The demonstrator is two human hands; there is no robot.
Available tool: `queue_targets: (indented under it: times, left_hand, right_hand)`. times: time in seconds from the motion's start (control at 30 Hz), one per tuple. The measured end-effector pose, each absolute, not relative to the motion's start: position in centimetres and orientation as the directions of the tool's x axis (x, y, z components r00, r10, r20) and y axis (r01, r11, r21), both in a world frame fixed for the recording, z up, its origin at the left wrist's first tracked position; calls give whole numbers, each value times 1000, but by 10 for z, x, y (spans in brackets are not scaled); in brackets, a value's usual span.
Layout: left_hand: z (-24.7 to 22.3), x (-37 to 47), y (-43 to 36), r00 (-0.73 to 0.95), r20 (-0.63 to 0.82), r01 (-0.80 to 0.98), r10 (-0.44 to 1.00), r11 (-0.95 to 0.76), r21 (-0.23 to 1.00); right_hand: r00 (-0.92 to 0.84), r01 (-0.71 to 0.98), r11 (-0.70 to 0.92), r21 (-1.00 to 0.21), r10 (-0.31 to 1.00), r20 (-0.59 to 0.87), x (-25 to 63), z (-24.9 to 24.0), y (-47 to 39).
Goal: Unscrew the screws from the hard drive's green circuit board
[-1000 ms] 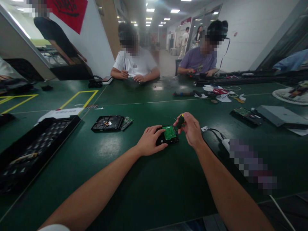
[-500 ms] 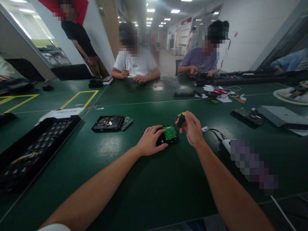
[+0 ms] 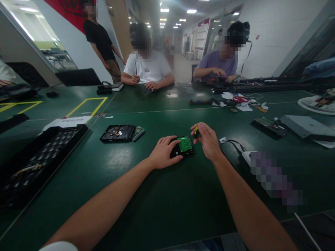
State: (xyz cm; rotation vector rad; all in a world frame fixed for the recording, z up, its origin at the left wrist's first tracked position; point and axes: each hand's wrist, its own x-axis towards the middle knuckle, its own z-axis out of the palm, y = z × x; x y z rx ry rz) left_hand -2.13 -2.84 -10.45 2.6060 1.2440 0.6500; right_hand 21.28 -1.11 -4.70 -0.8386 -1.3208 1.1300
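Observation:
A black hard drive with a green circuit board [image 3: 185,144] on its upper face lies flat on the green table. My left hand [image 3: 165,152] grips its left side, fingers over the far edge and thumb along the near edge. In my right hand [image 3: 208,140] is a screwdriver with a black and yellow handle [image 3: 196,131], held upright between thumb and fingers over the drive's right edge. The screwdriver's tip is too small to make out. Left of the drive lie another black hard drive [image 3: 117,134] and a loose circuit board [image 3: 138,133].
A long black tray [image 3: 39,164] stands at the left. On the right are one more hard drive [image 3: 269,127], a grey metal box [image 3: 307,127] and a cable [image 3: 235,143] leading to a blurred-out device. Two people sit across the table, a black tool [image 3: 200,102] near them.
The screwdriver handle has turned in my right hand, its yellow part now facing differently. My left hand and the hard drive stay put. The standing person in black has moved to the right.

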Motion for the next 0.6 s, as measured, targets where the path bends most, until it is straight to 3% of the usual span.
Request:
queue_targets:
  times: [0.6]
  left_hand:
    - [-104, -21, -28, 553, 305, 691, 776, -631, 352]
  right_hand:
    - [-75, -264, 213, -941, 968, 240, 210, -49, -11]
